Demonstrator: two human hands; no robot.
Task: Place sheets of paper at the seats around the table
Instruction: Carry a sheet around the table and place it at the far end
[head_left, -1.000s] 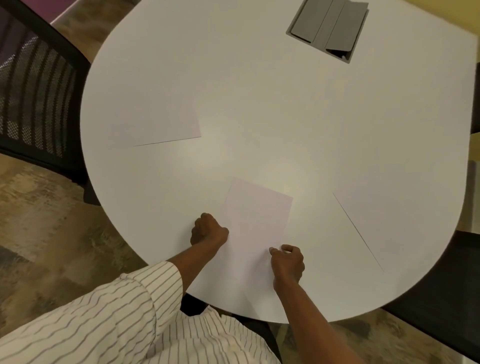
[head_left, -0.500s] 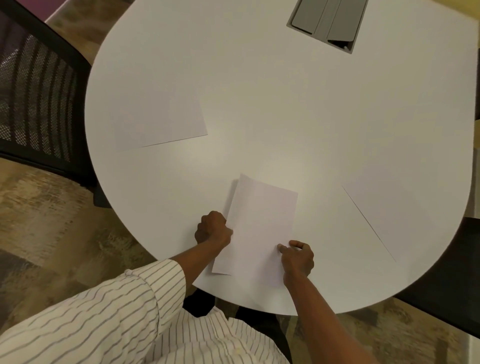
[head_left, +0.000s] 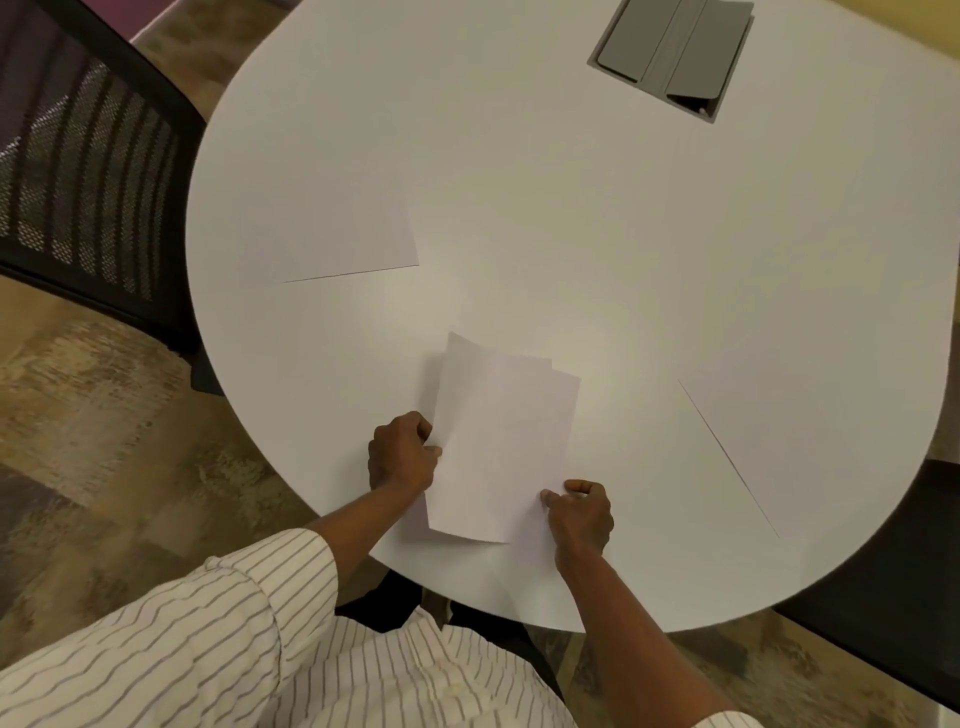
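At the near edge of the round white table (head_left: 571, 218), my left hand (head_left: 402, 457) pinches the left side of a small stack of paper sheets (head_left: 498, 441), lifting its top sheet into a curl, while my right hand (head_left: 579, 514) pins the lower right corner with thumb and fingertips. One sheet (head_left: 332, 234) lies flat at the left seat, before a black mesh chair (head_left: 78, 171); another sheet (head_left: 769, 426) lies flat at the right seat. A grey hatch (head_left: 670, 52) sits recessed in the tabletop at the far side. My striped sleeve (head_left: 197, 634) fills the foreground.
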